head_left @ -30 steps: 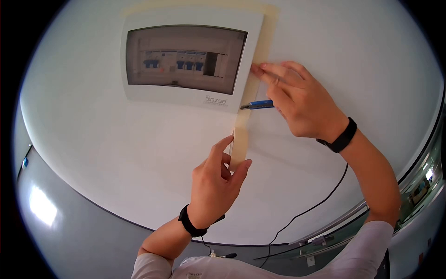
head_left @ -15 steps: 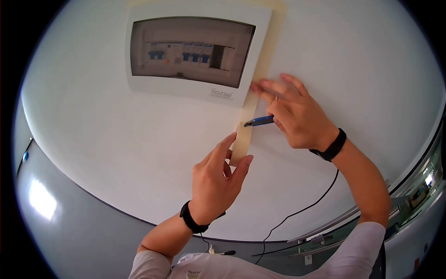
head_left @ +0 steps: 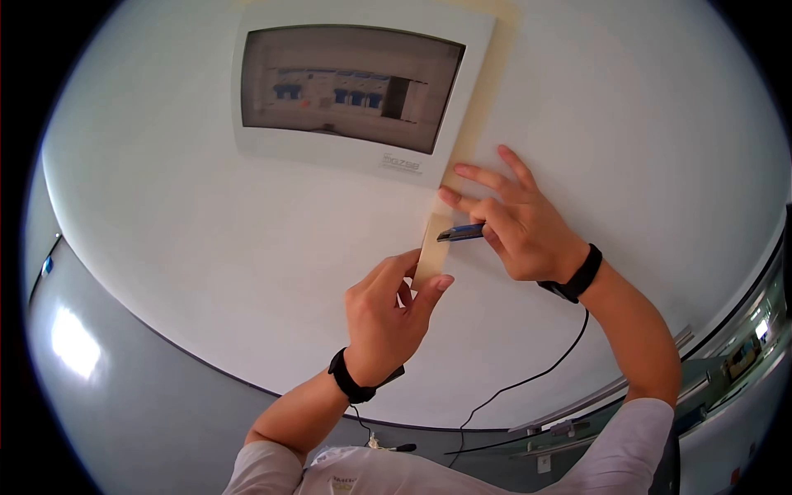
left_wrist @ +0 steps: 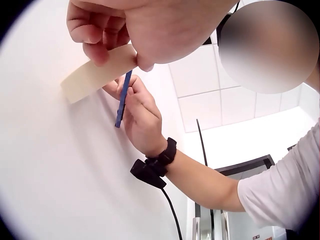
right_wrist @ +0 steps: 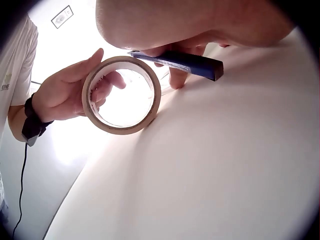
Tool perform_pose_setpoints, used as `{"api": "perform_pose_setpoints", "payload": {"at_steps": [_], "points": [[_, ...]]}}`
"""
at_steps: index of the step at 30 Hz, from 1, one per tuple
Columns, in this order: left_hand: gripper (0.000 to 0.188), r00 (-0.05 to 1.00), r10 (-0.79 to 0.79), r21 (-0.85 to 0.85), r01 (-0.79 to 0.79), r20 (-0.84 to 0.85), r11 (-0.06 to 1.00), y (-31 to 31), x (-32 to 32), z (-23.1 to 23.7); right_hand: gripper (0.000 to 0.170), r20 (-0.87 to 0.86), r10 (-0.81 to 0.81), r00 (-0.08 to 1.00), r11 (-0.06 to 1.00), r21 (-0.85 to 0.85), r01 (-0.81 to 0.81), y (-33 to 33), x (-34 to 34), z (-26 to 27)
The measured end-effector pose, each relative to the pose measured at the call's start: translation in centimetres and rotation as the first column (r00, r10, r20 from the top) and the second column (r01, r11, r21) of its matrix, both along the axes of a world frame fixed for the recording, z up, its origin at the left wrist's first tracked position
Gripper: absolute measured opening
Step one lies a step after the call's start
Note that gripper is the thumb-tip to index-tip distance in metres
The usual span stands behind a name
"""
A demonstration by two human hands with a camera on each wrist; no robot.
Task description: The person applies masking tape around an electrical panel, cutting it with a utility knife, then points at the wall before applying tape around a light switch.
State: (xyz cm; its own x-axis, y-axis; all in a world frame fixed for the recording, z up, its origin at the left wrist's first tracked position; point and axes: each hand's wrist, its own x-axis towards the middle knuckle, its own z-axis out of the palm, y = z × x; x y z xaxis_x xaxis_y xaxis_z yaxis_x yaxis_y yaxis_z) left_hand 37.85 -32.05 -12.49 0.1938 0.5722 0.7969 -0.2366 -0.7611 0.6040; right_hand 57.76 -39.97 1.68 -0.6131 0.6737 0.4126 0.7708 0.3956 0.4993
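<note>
My left hand [head_left: 381, 309] grips a roll of masking tape [head_left: 432, 262], with fingers inside the ring and the thumb on its outer side. In the right wrist view the tape roll [right_wrist: 156, 95] shows edge-on to the wall as an open ring. A blue utility knife [head_left: 464, 233] is pinched in my right hand [head_left: 532, 235], its tip over the roll. The other fingers of that hand spread toward the wall, at the strip of masking tape [head_left: 481, 115] beside the lower right corner of a white breaker box [head_left: 330, 147].
Behind the box's tinted window [head_left: 346, 58] sit several blue-switched breakers. A black cable [head_left: 528, 383] hangs below my right wrist. Past the white panel's lower edge is a grey surface [head_left: 140, 355], with a metal rail at the lower right.
My right hand has slid down along the tape strip with the knife, from beside the box to its lower corner. The knife tip now overlaps the roll. The head view has shifted slightly.
</note>
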Motion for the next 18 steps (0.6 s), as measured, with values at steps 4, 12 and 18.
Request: {"api": "perform_pose_setpoints", "payload": {"at_steps": [4, 12, 18], "points": [[0.032, 0.999, -0.046, -0.035, 0.047, 0.02, 0.998, 0.1, 0.2, -0.5, 0.045, -0.018, 0.024, 1.0, 1.0, 0.018, -0.024, 0.2, 0.1, -0.3], [0.031, 0.998, -0.055, -0.027, 0.056, 0.019, 0.998, 0.2, 0.7, -1.4, 0.044, -0.011, -0.056, 0.998, 0.998, 0.008, 0.056, 0.2, 0.0, -0.3], [0.037, 0.993, -0.113, -0.019, 0.112, -0.034, 0.994, 0.2, 0.6, -1.5, 0.042, 0.079, 0.02, 0.997, 0.998, 0.053, -0.024, 0.7, 0.5, -0.2]]}}
